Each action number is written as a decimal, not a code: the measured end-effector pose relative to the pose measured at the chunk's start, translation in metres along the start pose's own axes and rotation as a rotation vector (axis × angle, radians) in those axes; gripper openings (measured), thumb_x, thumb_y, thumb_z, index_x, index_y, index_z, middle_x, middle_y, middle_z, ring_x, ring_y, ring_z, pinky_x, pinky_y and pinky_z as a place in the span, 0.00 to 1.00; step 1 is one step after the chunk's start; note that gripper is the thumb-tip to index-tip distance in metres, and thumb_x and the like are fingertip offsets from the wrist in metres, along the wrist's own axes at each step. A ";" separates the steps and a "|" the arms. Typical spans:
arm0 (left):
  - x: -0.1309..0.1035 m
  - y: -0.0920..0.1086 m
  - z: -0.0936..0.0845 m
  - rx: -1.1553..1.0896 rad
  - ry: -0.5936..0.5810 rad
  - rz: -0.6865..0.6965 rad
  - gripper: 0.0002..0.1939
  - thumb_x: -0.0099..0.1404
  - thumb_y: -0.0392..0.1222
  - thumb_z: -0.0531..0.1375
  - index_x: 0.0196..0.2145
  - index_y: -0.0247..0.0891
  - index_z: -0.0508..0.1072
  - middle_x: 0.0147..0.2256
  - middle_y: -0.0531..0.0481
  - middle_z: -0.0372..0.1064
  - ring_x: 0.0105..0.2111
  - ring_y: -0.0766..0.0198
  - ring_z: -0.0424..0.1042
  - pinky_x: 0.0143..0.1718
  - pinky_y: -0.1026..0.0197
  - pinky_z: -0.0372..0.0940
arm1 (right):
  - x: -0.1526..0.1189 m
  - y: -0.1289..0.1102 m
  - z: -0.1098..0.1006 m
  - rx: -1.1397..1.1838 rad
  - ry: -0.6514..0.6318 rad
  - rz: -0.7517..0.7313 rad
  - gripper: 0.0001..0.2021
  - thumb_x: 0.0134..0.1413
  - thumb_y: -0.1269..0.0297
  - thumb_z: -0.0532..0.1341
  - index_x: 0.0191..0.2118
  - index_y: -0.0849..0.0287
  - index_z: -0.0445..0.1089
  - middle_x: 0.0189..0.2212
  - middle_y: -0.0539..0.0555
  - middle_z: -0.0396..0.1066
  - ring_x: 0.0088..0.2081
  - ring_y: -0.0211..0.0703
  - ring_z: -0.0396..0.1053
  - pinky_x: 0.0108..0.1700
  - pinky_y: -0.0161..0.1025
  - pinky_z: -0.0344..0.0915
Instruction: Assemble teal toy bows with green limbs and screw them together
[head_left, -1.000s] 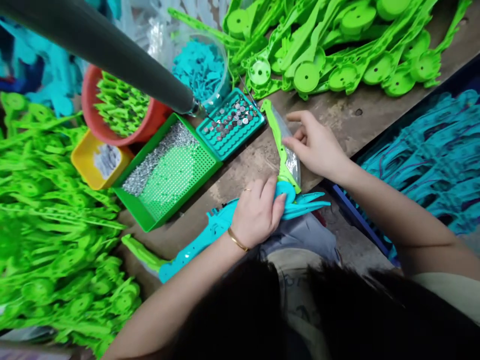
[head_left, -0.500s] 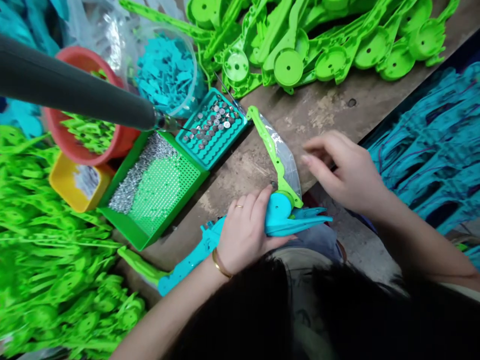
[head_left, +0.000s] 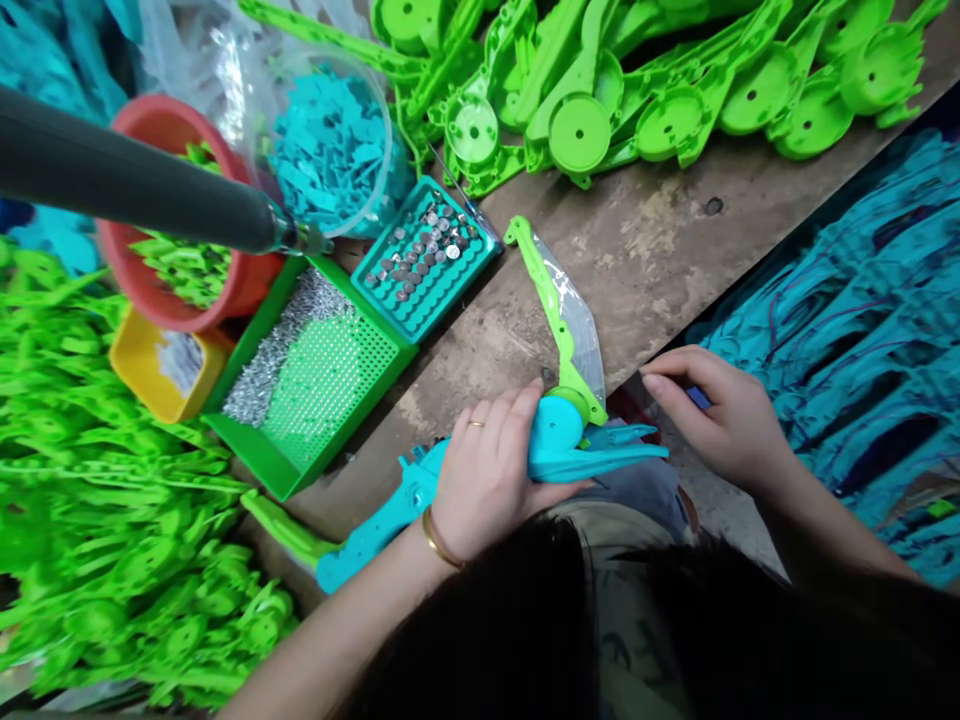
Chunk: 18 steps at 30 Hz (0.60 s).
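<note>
My left hand (head_left: 487, 470) is wrapped over a long blue plastic part (head_left: 559, 430) at the near edge of the bench. From the round end of that part sticks out a bright green plastic arm (head_left: 551, 300) with a clear plastic blade (head_left: 589, 340) along it. A second green piece (head_left: 289, 530) juts from its other end. Off to the right, my right hand (head_left: 720, 415) hovers past the bench edge, apart from the blue part. Its thumb and forefinger are pressed together; whatever may be between them is too small to see.
A dark grey cylindrical tool (head_left: 150, 180) with a metal tip reaches in from the left. Below it are a green tray of small metal pieces (head_left: 300, 390) and a teal ridged tray (head_left: 420, 260). Green parts (head_left: 577, 135) lie behind; blue parts (head_left: 847, 330) lie right.
My right hand has moved down and slightly right, away from the clear blade, and its fingertips have come together. The grey tool has shifted slightly left. My left hand keeps its hold.
</note>
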<state>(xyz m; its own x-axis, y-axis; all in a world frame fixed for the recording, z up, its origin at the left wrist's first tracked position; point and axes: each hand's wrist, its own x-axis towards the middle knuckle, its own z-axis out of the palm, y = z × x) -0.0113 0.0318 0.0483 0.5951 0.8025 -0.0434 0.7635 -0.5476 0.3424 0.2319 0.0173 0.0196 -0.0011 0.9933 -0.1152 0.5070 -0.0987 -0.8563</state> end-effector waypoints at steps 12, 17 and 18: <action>0.000 0.000 0.000 0.012 0.036 0.024 0.47 0.61 0.72 0.56 0.64 0.33 0.58 0.48 0.35 0.74 0.45 0.47 0.74 0.43 0.50 0.68 | -0.001 0.000 0.014 0.063 -0.137 -0.011 0.07 0.63 0.61 0.57 0.37 0.53 0.72 0.32 0.51 0.76 0.34 0.41 0.74 0.34 0.38 0.68; -0.001 0.000 0.002 0.060 0.052 0.052 0.45 0.63 0.71 0.55 0.62 0.29 0.59 0.47 0.34 0.74 0.45 0.47 0.74 0.43 0.50 0.66 | -0.004 0.003 0.017 0.039 -0.134 -0.009 0.07 0.63 0.61 0.57 0.37 0.54 0.72 0.32 0.50 0.76 0.34 0.40 0.74 0.35 0.37 0.68; -0.002 0.000 0.003 0.059 0.050 0.043 0.45 0.63 0.71 0.55 0.62 0.30 0.59 0.47 0.34 0.74 0.45 0.47 0.74 0.43 0.50 0.66 | -0.005 0.002 0.018 0.039 -0.133 -0.008 0.07 0.63 0.61 0.57 0.37 0.54 0.72 0.32 0.51 0.76 0.34 0.40 0.74 0.35 0.38 0.68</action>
<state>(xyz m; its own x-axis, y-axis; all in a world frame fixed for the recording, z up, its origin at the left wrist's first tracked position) -0.0116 0.0296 0.0456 0.6157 0.7878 0.0178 0.7517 -0.5940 0.2865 0.2179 0.0114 0.0091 -0.1209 0.9776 -0.1723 0.4724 -0.0960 -0.8762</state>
